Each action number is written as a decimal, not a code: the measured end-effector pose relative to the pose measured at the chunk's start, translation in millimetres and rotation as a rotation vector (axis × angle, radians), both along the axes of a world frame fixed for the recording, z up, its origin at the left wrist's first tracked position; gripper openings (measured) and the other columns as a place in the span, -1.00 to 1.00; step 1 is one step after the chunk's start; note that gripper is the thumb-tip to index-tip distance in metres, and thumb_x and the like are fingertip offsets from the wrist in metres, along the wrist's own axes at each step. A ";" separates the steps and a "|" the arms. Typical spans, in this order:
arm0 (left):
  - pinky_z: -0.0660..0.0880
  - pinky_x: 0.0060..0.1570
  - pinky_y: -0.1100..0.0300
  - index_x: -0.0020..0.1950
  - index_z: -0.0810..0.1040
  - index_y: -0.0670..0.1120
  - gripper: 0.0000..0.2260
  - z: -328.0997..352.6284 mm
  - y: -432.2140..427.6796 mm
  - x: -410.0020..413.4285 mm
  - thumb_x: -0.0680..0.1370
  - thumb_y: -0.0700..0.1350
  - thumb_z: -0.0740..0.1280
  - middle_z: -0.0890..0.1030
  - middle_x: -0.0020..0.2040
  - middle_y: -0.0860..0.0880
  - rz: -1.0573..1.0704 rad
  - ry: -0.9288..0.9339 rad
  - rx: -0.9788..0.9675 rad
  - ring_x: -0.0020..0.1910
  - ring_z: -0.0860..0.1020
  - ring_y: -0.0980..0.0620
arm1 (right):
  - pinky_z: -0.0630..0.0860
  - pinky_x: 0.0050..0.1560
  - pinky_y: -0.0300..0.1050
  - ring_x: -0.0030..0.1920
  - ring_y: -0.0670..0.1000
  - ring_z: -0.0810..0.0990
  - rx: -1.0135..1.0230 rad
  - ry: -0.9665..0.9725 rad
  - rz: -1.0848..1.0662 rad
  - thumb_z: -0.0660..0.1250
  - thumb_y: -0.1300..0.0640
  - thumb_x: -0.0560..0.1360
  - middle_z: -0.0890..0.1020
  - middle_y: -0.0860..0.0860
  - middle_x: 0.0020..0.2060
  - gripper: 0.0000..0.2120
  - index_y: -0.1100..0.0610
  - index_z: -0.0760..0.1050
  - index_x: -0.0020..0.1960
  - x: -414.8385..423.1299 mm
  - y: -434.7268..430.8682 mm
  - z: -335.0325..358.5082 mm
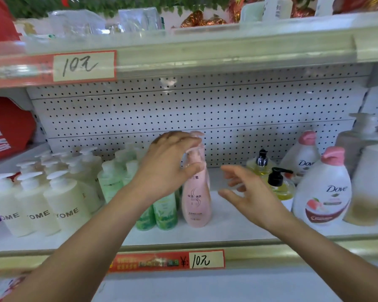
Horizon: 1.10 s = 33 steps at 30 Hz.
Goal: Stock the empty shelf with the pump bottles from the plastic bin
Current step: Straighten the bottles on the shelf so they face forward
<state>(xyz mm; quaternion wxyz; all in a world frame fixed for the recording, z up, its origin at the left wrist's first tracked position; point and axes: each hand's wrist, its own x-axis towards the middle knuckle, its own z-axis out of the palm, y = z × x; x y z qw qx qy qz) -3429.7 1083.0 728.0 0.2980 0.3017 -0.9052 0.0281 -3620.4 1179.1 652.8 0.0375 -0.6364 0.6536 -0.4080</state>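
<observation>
On the far left of the shelf stands a block of cream pump bottles, with green bottles just beside them. The left hand is curled round the pump top of a pink pump bottle, which stands upright on the shelf beside the green ones. The right hand hovers just right of it, fingers spread, holding nothing. Further right are yellow bottles and Dove bottles.

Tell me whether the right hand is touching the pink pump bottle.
Apart. The head view shows bare shelf between the right hand and the pink pump bottle.
</observation>
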 end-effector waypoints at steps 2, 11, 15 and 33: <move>0.22 0.38 0.14 0.37 0.49 0.01 -0.54 -8.6 11.4 -3.7 0.50 0.12 0.31 0.46 0.36 0.07 -0.049 0.065 -0.091 0.37 0.35 0.03 | 0.54 0.06 -0.06 0.00 -0.13 0.54 -0.074 0.107 -0.028 0.43 0.05 0.47 0.54 -0.13 0.08 -0.56 0.01 0.46 0.32 -12.3 17.8 6.1; 0.18 0.16 0.57 0.29 0.54 0.06 -0.68 -26.9 46.5 -59.9 0.55 0.03 0.38 0.51 0.24 0.15 -0.322 0.098 0.191 0.23 0.39 0.26 | 0.45 0.17 -0.06 0.15 -0.01 0.47 -0.095 0.239 -0.184 0.47 0.15 0.43 0.54 -0.07 0.14 -0.60 0.03 0.51 0.24 -78.4 62.2 5.2; 0.38 0.27 0.25 0.31 0.55 0.07 -0.69 -14.8 33.8 -100.6 0.56 -0.01 0.37 0.54 0.24 0.11 -0.296 0.128 0.318 0.22 0.48 0.18 | 0.47 0.09 -0.08 0.14 0.00 0.48 0.038 0.394 -0.146 0.42 0.11 0.46 0.53 -0.04 0.15 -0.60 0.05 0.46 0.28 -95.0 53.6 17.7; 0.41 0.19 0.16 0.40 0.47 -0.07 -0.52 -22.6 -37.5 -244.2 0.51 0.02 0.44 0.53 0.33 -0.08 -0.011 -0.282 0.486 0.26 0.51 -0.06 | 0.39 -0.14 -0.06 0.24 0.17 0.43 0.328 0.967 -0.057 0.38 0.13 0.47 0.27 0.17 0.42 -0.29 0.17 0.10 0.51 -113.2 24.1 28.3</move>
